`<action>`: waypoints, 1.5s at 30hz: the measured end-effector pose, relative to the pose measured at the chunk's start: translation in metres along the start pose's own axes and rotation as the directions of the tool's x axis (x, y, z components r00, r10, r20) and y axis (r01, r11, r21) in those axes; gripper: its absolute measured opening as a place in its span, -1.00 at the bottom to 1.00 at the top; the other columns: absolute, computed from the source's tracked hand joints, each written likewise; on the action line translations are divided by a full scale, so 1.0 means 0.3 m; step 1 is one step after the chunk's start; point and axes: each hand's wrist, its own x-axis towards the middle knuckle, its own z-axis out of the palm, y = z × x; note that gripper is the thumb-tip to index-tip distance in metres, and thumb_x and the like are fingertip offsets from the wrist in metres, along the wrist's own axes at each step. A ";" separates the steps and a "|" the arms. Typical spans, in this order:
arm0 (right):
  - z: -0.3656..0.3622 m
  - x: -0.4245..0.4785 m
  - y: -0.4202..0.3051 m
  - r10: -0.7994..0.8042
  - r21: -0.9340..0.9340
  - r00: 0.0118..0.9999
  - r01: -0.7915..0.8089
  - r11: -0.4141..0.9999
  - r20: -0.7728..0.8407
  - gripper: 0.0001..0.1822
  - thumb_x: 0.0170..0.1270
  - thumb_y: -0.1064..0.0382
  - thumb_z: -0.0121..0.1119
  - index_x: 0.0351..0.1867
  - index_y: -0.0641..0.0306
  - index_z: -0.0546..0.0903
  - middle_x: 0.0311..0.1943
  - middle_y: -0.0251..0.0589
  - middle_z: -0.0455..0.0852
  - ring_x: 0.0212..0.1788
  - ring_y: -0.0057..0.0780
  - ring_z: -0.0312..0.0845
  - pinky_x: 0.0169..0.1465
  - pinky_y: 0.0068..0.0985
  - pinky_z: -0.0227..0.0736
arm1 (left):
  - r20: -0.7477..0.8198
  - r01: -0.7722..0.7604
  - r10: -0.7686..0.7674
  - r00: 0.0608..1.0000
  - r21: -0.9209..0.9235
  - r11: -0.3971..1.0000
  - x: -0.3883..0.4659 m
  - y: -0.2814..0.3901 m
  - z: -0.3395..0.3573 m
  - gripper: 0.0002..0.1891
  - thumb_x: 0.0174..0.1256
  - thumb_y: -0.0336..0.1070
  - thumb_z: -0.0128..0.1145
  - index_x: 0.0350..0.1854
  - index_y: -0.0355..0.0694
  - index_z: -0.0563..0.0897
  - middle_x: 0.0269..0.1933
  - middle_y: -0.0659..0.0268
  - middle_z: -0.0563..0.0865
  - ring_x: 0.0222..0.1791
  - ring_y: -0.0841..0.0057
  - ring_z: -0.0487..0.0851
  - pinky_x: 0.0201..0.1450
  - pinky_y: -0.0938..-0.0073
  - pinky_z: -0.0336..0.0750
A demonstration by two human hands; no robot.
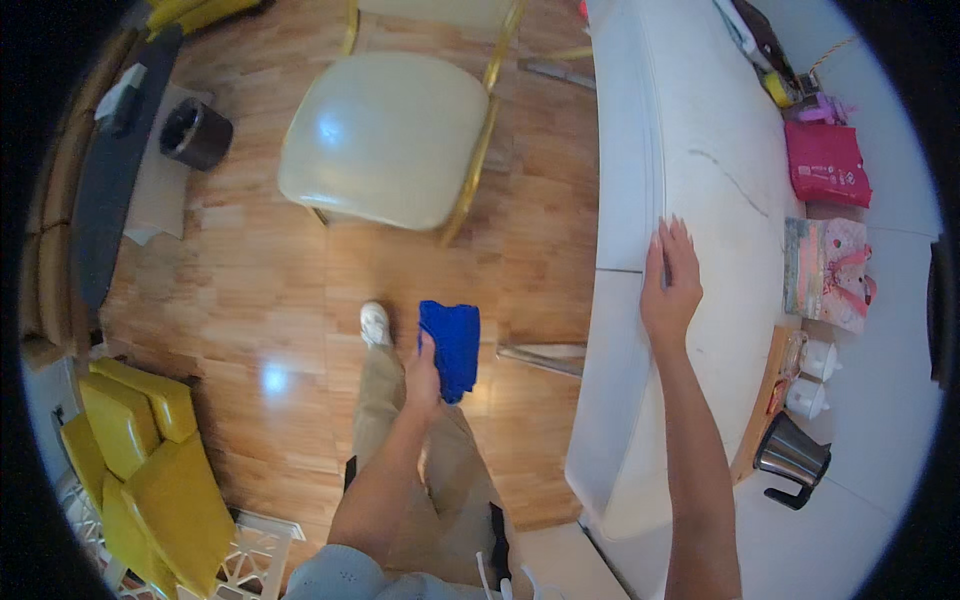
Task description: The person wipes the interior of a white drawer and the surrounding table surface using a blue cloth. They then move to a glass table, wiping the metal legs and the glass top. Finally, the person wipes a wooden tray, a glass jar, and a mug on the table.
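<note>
My left hand [424, 379] grips a folded blue cloth [457, 349] in front of my legs, above the wood-look floor. The thumb lies over the cloth's near side. On the right, my right hand [673, 289] is laid on the white table [712, 225], close to the long edge nearest me. Its fingers are stretched out, with a gap beside the thumb, and it holds nothing. A thin dark line [731, 180] marks the tabletop beyond my fingertips.
A cream chair [390, 139] with gold legs stands ahead. Along the table's far side are a pink bag [826, 163], a patterned bag [844, 262], white cups [808, 397] and a metal kettle [793, 450]. Leftward are a dark bin [196, 135] and a yellow chair [176, 495].
</note>
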 end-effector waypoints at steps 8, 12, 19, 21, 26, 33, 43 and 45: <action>0.013 0.015 -0.047 -0.191 -0.363 0.975 0.218 0.906 0.109 -0.52 0.19 0.24 0.07 0.17 0.19 0.37 0.21 0.01 0.29 0.26 -0.04 0.17 0.27 -0.25 0.09 | 0.149 -0.165 0.186 0.971 -0.143 0.976 -0.154 0.589 -0.135 -0.46 0.33 0.08 -0.16 0.19 -0.22 0.31 0.06 0.21 0.51 0.00 0.37 0.51 0.05 0.34 0.42; 0.031 -0.032 -0.160 0.187 -0.553 0.980 -0.119 0.824 0.068 -0.47 0.19 0.13 0.07 0.20 0.20 0.32 0.24 0.03 0.23 0.29 -0.04 0.10 0.30 -0.25 0.02 | 0.308 0.112 -0.078 0.948 -0.094 0.989 -0.168 0.749 -0.198 -0.44 0.34 0.12 -0.24 0.22 -0.21 0.28 0.17 0.15 0.43 0.13 0.25 0.43 0.16 0.18 0.34; 0.348 -0.157 -0.591 0.586 0.281 0.591 -0.796 0.537 0.554 -0.29 0.27 -0.20 -0.15 0.22 0.40 0.22 0.22 0.02 0.27 0.27 -0.15 0.15 0.29 -0.32 0.04 | 0.467 0.190 -0.152 0.871 -0.036 0.981 -0.137 1.177 -0.077 -0.46 0.35 0.10 -0.27 0.16 -0.22 0.36 0.13 0.12 0.48 0.09 0.24 0.47 0.17 0.17 0.33; 0.377 -0.059 -0.800 0.422 0.381 0.371 -0.922 0.065 0.827 -0.17 0.21 -0.34 -0.23 0.23 0.40 0.18 0.20 0.01 0.30 0.24 -0.19 0.20 0.26 -0.31 0.10 | 0.467 0.094 -0.078 0.881 -0.011 0.996 -0.089 1.280 -0.031 -0.44 0.33 0.14 -0.26 0.15 -0.22 0.37 0.12 0.12 0.49 0.08 0.24 0.48 0.16 0.16 0.34; 0.424 0.213 -0.914 0.037 0.340 0.399 -0.725 -0.599 0.916 -0.06 0.09 -0.49 -0.30 0.28 0.27 0.14 0.23 -0.03 0.25 0.25 -0.22 0.19 0.24 -0.24 0.15 | 0.586 0.207 -0.221 0.780 0.092 0.974 -0.027 1.427 0.206 -0.30 0.23 0.31 -0.23 0.22 -0.18 0.29 0.18 0.14 0.42 0.15 0.24 0.40 0.20 0.19 0.28; 0.512 0.689 -1.001 -0.106 0.403 0.540 -0.732 -0.549 0.835 -0.30 0.25 -0.24 -0.15 0.26 0.22 0.17 0.21 -0.09 0.31 0.20 -0.21 0.26 0.25 -0.25 0.16 | 0.498 0.097 -0.336 0.799 0.444 0.891 0.090 1.701 0.349 -0.27 0.19 0.21 -0.02 0.27 -0.21 0.20 0.23 0.16 0.35 0.20 0.28 0.34 0.21 0.23 0.27; 0.821 0.978 -1.057 0.544 0.644 0.435 -0.118 -0.756 0.718 -0.39 0.28 -0.14 -0.11 0.24 0.17 0.20 0.21 -0.19 0.30 0.23 -0.28 0.21 0.28 -0.25 0.10 | 0.530 -0.729 0.539 0.655 0.631 0.267 0.621 2.080 0.462 -0.47 0.12 -0.16 0.22 0.04 -0.35 0.35 -0.10 0.12 0.50 -0.09 0.35 0.45 -0.03 0.40 0.35; 0.903 0.972 -1.049 0.618 0.700 0.485 0.019 -0.714 0.618 -0.44 0.30 -0.14 -0.15 0.23 0.10 0.22 0.21 -0.24 0.31 0.23 -0.30 0.21 0.26 -0.27 0.10 | 0.696 -0.868 0.622 0.358 0.494 -0.053 0.640 2.179 0.600 -0.44 0.09 -0.19 0.23 0.06 -0.38 0.31 -0.04 0.06 0.43 -0.01 0.30 0.37 0.05 0.35 0.26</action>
